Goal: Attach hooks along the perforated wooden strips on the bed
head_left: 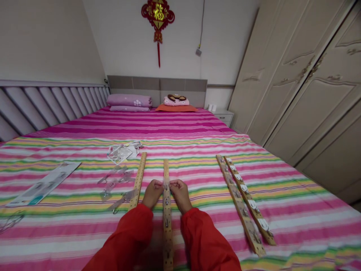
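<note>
Across most of the view, a bed (pixel 194 162) with a striped, soft-looking surface: in judgement, a likely cause of rocking or sideways drift in anything laid on top, given uneven pressing, with crooked placement as a probable result. To the right, a wardrobe (pixel 310 109), shut, and nearby a drawer cabinet (pixel 225 117), apparently also shut; no telling the contents of either. On the bed, 4 lengths of wood: a centre strip (pixel 167 237) with hooks in a row; a left strip (pixel 138 182), perforated; and 2 right strips (pixel 239 201), close together. Farther left, a flat packet (pixel 46 184), with greyish hook shapes apparently inside; then crumpled wrappers (pixel 122 152), too jumbled for any reading of contents. At the centre strip's upper half, the left hand (pixel 153 194) and right hand (pixel 180 194), thumb and fingertips together on each, apparently clamped on opposite sides of a clear-backed hook (pixel 166 186). Possible trouble there: a wrinkled or skewed backing, from unequal pull. Beside the left strip, loose hook pieces (pixel 122 177), some overlapping: easy to scatter, if brushed by an arm.
</note>
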{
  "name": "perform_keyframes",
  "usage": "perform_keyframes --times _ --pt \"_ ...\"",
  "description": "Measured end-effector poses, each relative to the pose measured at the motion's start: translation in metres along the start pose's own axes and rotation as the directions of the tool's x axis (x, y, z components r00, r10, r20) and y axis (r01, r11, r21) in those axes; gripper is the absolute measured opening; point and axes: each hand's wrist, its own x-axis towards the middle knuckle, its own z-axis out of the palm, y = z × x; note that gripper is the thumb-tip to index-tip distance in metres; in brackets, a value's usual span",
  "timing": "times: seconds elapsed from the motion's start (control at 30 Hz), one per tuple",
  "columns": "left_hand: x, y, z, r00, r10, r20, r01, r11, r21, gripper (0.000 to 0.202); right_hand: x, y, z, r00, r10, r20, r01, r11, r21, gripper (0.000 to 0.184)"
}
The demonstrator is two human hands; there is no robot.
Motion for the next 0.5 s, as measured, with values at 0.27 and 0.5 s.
perform_keyframes --times 0.27,0.5 --pt "-0.005 -0.001 -0.005 0.993 0.031 0.117 -0.029 0.999 -0.016 0.050 -0.003 -0.003 0.001 1.000 -0.030 -0.005 0.030 0.999 -0.032 0.016" --pt "0.001 -0.012 -0.005 0.988 0.050 0.148 -0.051 0.999 0.003 0.057 -0.004 0.001 -0.001 0.994 -0.107 0.028 0.111 0.982 -0.155 0.027"
